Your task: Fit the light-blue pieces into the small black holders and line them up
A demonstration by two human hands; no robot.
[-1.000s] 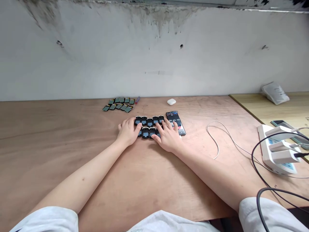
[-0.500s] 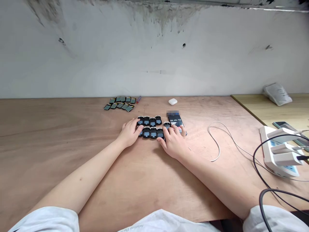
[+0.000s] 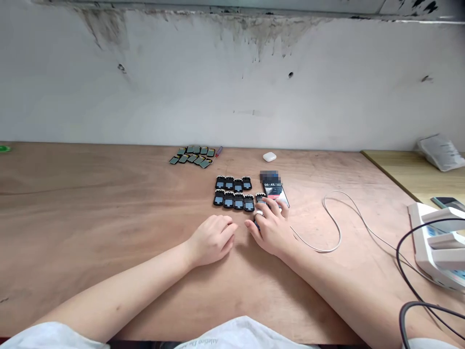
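Modules (image 3: 234, 193) are sitting in two rows on the table (image 3: 90, 203), at 12 o'clock from both hands.
Right hand (image 3: 273, 229) is resting its fingertips at the rows' 4 o'clock end, and whether it is gripping anything cannot be told. Left hand (image 3: 212, 238) is lying half curled, clamped on nothing. Phone (image 3: 276, 191), just beside the rows at 3 o'clock, is showing a timer reading 00:46. Green chips (image 3: 192, 156), screwdriver (image 3: 218, 151) and white case (image 3: 269, 156) are lying beyond; cable (image 3: 336, 223) is looping at 3 o'clock.
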